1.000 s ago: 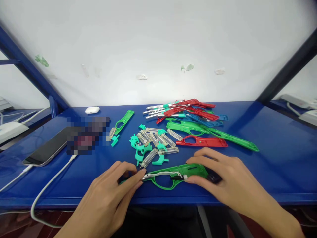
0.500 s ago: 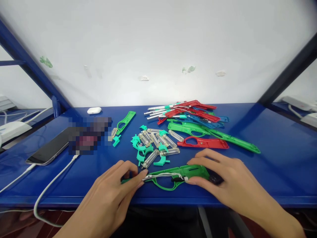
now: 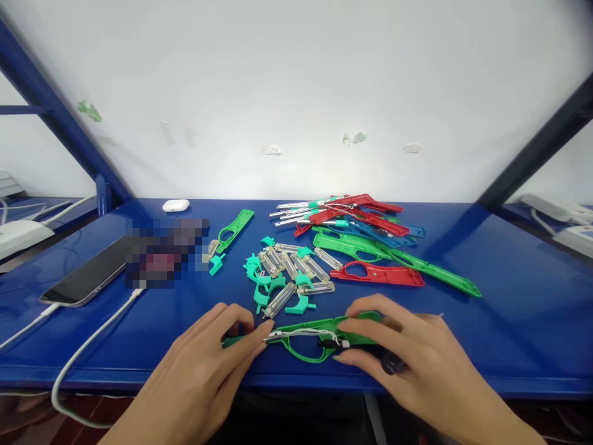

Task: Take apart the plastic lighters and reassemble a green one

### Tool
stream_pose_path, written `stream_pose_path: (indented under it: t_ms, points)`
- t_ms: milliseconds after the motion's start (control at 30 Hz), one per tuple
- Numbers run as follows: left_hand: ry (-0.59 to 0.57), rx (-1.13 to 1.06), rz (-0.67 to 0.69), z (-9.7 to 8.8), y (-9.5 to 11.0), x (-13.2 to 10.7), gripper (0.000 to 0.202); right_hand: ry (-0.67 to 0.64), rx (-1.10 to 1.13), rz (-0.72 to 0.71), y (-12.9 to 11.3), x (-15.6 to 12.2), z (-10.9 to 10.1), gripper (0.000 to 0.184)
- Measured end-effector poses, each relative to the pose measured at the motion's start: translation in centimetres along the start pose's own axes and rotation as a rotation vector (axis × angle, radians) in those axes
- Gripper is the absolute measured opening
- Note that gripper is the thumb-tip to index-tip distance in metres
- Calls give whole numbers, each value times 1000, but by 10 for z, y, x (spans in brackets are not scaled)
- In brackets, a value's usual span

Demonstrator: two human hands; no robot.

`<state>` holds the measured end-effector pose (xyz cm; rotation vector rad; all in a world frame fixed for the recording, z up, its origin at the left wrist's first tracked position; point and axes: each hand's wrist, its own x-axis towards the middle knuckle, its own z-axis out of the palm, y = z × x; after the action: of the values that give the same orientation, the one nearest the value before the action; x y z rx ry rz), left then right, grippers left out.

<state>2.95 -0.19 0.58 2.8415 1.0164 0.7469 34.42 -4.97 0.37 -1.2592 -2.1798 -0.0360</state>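
Observation:
A green lighter shell half [image 3: 301, 352] lies open side up near the table's front edge, between my hands. A metal tube, white wires [image 3: 315, 331] and a black igniter [image 3: 328, 343] with a pale end sit in it. My left hand [image 3: 217, 346] is closed on the shell's narrow left end, thumb over the tube. My right hand [image 3: 407, 346] spans the shell's wide end, fingertips above and thumb below, close to the igniter's pale end. Under that palm a dark rounded object [image 3: 393, 363] partly shows; its kind is hidden. Ahead lie teal triggers [image 3: 300, 304] and clear fuel tanks [image 3: 280, 300].
Behind is a pile of red [image 3: 380, 273], green [image 3: 435, 269] and blue shell halves with metal tubes. Another green half [image 3: 235, 230] lies at left. Two phones, one black [image 3: 88, 275], one blurred, have white cables [image 3: 92, 337]. A white earbud case [image 3: 176, 205] stands by the wall.
My right hand's fingertips have slid left along the shell, toward the igniter. The shell's right end is now more covered. My left hand keeps its hold, and the view has shifted slightly.

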Motion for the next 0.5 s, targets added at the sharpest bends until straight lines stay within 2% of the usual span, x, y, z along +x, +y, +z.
stream_pose_path:
  t_ms: [367, 500]
  points:
    - [-1, -22, 1, 4, -1, -4, 29, -9, 118, 2, -6, 2, 4, 14]
    - [6, -31, -7, 4, 0, -3, 27, 30, 148, -21, -6, 4, 4, 12]
